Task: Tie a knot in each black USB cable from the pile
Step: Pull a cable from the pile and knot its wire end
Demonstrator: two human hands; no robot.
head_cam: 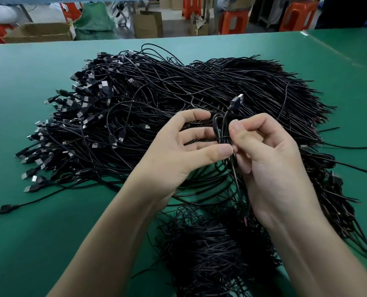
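From the head camera we see both hands meeting over the near edge of the pile (157,93) of black USB cables, which sprawls across the green table (28,93). The left hand (184,151) pinches a small coiled cable (220,133) between thumb and curled fingers. The right hand (270,159) nips the same coil from the other side with thumb and forefinger, its other fingers folded in. The cable's plug (236,103) sticks up above the coil, and its tail hangs down between the wrists. A second, smaller heap (210,254) lies nearer to us, below the forearms; we cannot tell whether those cables are knotted.

We judge the cable light and thin, soft enough to loop yet springy, so a loose loop would likely open unless pinched where the strands cross. The smooth jacket looks apt to slip through fingertips. We would therefore hold the crossing with one hand and draw the end through by the cord just behind the plug, since the hard plug may snag on neighbouring strands
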